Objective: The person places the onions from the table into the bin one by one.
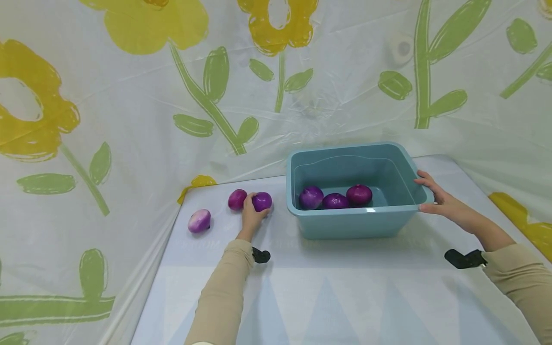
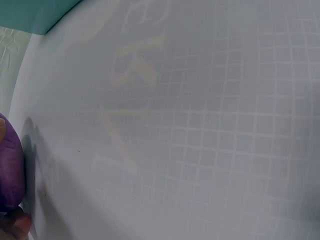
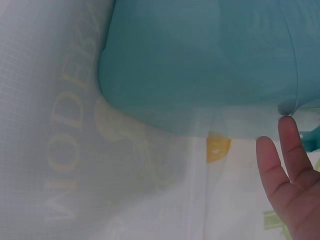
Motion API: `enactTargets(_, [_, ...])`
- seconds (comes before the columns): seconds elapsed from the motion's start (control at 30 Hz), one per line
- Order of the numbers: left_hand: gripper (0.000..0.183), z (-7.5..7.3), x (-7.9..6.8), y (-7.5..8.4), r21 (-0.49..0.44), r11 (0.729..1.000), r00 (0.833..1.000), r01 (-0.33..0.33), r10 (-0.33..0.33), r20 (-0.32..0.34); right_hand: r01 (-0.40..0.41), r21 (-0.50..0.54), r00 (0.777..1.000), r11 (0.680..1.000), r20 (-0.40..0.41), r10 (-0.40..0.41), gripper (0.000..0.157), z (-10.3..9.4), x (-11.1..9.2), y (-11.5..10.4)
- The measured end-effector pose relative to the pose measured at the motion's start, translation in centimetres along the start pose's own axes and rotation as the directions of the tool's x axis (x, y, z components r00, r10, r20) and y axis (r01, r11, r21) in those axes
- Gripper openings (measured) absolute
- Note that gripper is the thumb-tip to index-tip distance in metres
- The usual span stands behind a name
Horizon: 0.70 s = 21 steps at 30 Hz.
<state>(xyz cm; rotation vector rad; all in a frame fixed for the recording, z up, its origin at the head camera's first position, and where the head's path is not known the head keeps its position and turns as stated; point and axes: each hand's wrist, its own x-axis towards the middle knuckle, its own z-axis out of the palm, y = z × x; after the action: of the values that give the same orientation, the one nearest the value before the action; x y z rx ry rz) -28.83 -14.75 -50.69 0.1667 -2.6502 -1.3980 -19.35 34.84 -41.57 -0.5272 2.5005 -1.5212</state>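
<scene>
My left hand (image 1: 252, 215) holds a purple onion (image 1: 261, 201) at the tabletop, thumb and fingers around its sides. In the left wrist view only part of that onion (image 2: 10, 172) shows, with a fingertip (image 2: 19, 225) below it. Close on its left lies a redder onion (image 1: 236, 199); a paler purple-and-white onion (image 1: 199, 221) sits farther left. My right hand (image 1: 448, 206) rests at the right end of a blue-green plastic basin (image 1: 349, 225), fingers spread against its rim. Two fairly straight fingers (image 3: 295, 150) show in the right wrist view; the others are hidden there.
Inside the basin are three onions: one at left (image 1: 311, 197), one in the middle (image 1: 336, 201) and one at right (image 1: 359, 194). A flower-printed curtain (image 1: 142, 105) hangs behind and left of the white-covered table (image 1: 302, 297).
</scene>
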Motion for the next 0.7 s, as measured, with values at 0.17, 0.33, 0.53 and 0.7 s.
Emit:
enactTargets(0.17, [0.065,-0.1,-0.1,-0.1,-0.021,1.0,1.0,-0.021,0.021,-0.022,-0.007,0.01,1.0,1.0,-0.008,0.007,0.066,0.1,0.0,0.0])
enactTargets(0.33, [0.064,-0.4,-0.2,-0.3,-0.044,0.998,0.999,-0.041,0.04,-0.025,0.003,0.014,1.0,1.0,-0.001,-0.003,0.068,0.2,-0.1,0.1])
enactTargets(0.53, [0.063,-0.9,-0.1,-0.1,-0.075,0.997,0.999,-0.033,0.033,-0.007,-0.016,-0.012,1.0,1.0,-0.014,0.015,0.067,0.1,0.0,0.0])
enactTargets(0.7, [0.063,-1.4,0.3,0.4,-0.082,0.996,0.999,-0.037,0.036,-0.014,-0.016,-0.017,1.0,1.0,-0.013,0.016,0.069,0.0,0.0,0.1])
